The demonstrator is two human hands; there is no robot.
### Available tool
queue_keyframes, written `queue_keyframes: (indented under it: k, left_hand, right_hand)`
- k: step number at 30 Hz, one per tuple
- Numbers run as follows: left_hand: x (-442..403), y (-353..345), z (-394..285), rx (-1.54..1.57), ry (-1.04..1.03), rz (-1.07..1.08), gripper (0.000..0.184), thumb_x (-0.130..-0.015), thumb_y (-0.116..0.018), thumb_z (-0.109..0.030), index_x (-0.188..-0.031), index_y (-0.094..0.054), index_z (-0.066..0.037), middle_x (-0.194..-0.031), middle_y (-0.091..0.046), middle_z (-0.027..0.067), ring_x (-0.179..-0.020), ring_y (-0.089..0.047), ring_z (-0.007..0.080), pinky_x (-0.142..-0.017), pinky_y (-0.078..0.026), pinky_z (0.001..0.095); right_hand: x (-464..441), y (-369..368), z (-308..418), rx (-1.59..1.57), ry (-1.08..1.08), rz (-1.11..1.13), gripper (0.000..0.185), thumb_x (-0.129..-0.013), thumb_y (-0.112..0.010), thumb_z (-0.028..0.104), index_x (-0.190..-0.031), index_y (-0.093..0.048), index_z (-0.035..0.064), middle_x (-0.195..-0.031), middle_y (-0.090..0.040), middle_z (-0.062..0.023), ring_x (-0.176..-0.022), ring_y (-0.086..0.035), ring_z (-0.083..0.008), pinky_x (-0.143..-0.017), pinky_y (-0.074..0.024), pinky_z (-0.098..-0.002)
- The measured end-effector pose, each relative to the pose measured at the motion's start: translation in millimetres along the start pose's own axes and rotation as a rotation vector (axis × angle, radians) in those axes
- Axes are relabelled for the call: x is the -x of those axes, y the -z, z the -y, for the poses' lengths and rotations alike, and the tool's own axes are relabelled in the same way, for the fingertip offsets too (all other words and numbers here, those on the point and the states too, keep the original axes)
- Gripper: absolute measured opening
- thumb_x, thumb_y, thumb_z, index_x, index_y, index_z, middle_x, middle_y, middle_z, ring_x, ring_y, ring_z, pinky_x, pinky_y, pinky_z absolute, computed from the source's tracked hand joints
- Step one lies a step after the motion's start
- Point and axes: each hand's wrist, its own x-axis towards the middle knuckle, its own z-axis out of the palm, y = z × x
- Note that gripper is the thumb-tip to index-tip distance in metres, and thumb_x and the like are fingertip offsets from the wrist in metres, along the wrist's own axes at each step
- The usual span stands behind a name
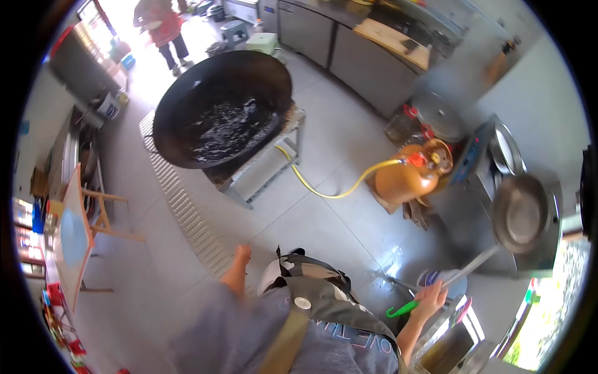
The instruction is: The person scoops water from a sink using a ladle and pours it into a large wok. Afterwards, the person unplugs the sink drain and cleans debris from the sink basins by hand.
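Observation:
My right hand is wrapped round the long handle of a big metal ladle, at the lower right. A green hooked end of the handle sticks out behind my fist. The round bowl of the ladle is raised over the steel counter on the right. My left hand hangs in front of my body above the floor, fingers curled in, with nothing visible in it. Ahead, a very large black wok with shiny liquid in it rests tilted on a metal stand.
An orange gas cylinder stands right of the wok, its yellow hose running across the floor. A slotted drain cover lies at the left. A wooden chair stands farther left. Another person is at the back.

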Motion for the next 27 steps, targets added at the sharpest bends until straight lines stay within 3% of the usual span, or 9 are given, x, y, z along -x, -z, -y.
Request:
queue_keyframes:
  k: [6,7,10,12,15,23,25,26,27]
  left_hand:
    - [30,-84,-51,-0.141,-0.14,0.199,0.027,-0.075,-0.053,-0.022,-0.095,-0.055,-0.004,-0.079,-0.056,0.0124,-0.069,-0.055,0.0238,-0.061,-0.047,0.0387]
    - [23,-101,-52,-0.123,-0.137,0.26,0.028,-0.076,-0.052,-0.023,-0.097,-0.053,-0.004,-0.081,-0.055,0.0117,-0.07,-0.054,0.0245,-0.061,-0.047,0.0398]
    - [16,-154,-55,-0.096,-0.097,0.443,0.031,-0.078,-0.049,-0.024,-0.103,-0.048,-0.006,-0.088,-0.052,0.0104,-0.073,-0.052,0.0253,-0.063,-0.046,0.0422]
    - [52,-176,-66,-0.18,-0.091,0.5,0.028,-0.078,-0.049,-0.022,-0.101,-0.047,-0.006,-0.089,-0.05,0.01,-0.077,-0.051,0.0249,-0.066,-0.045,0.0421]
    - [112,-189,-81,-0.327,-0.088,0.501,0.026,-0.078,-0.05,-0.021,-0.099,-0.047,-0.005,-0.087,-0.05,0.0098,-0.079,-0.05,0.0254,-0.068,-0.045,0.0416]
    - [156,-203,-56,-0.435,-0.064,0.459,0.03,-0.078,-0.05,-0.021,-0.104,-0.046,-0.005,-0.092,-0.049,0.013,-0.086,-0.049,0.0275,-0.072,-0.044,0.043]
    - [173,-191,-53,-0.373,-0.062,0.408,0.032,-0.078,-0.05,-0.02,-0.107,-0.046,-0.005,-0.096,-0.048,0.0134,-0.089,-0.049,0.0277,-0.074,-0.043,0.044]
    - [172,-186,-48,-0.316,-0.067,0.437,0.033,-0.078,-0.049,-0.019,-0.108,-0.045,-0.006,-0.099,-0.047,0.0133,-0.09,-0.048,0.0276,-0.075,-0.043,0.0446]
    - [166,-182,-41,-0.243,-0.072,0.454,0.034,-0.078,-0.049,-0.018,-0.11,-0.045,-0.006,-0.101,-0.047,0.0131,-0.091,-0.047,0.0275,-0.076,-0.042,0.0451]
  right_hand:
    - [31,144,7,-0.286,-0.111,-0.544,0.026,-0.088,-0.046,0.023,-0.066,-0.036,0.0141,-0.048,-0.022,0.0062,-0.037,-0.018,-0.003,-0.031,-0.015,-0.0202]
    - [31,179,2,-0.377,-0.188,-0.537,0.03,-0.088,-0.045,0.023,-0.063,-0.032,0.0151,-0.047,-0.021,0.0076,-0.036,-0.019,-0.0026,-0.03,-0.0147,-0.0198]
    - [42,257,-10,-1.115,-0.361,-0.411,0.034,-0.089,-0.042,0.022,-0.057,-0.031,0.0163,-0.046,-0.022,0.008,-0.035,-0.021,-0.0031,-0.03,-0.0164,-0.0188]
    - [54,291,-11,-1.224,-0.36,-0.486,0.035,-0.089,-0.042,0.021,-0.056,-0.032,0.0152,-0.046,-0.024,0.0075,-0.037,-0.025,-0.0038,-0.032,-0.0201,-0.0181]
    - [68,336,-4,-1.575,-0.39,-0.337,0.036,-0.088,-0.041,0.018,-0.054,-0.035,0.0115,-0.046,-0.033,0.0044,-0.038,-0.032,-0.0062,-0.037,-0.0314,-0.018]
    - [60,446,-41,-1.82,-0.273,-0.481,0.034,-0.087,-0.04,0.013,-0.054,-0.035,0.0088,-0.046,-0.034,0.0015,-0.039,-0.035,-0.0083,-0.036,-0.0342,-0.0185]
    - [63,483,-65,-1.84,-0.299,-0.554,0.034,-0.087,-0.039,0.01,-0.053,-0.034,0.0106,-0.046,-0.034,0.0012,-0.04,-0.035,-0.0092,-0.038,-0.0349,-0.0196]
    - [69,509,-86,-1.626,-0.355,-0.562,0.033,-0.086,-0.041,0.01,-0.053,-0.035,0.0119,-0.047,-0.035,0.0012,-0.04,-0.035,-0.0093,-0.038,-0.0338,-0.02]
    - [72,500,-70,-1.818,-0.415,-0.537,0.032,-0.084,-0.044,0.009,-0.054,-0.036,0.0127,-0.048,-0.034,0.0019,-0.043,-0.036,-0.0097,-0.041,-0.0337,-0.0197]
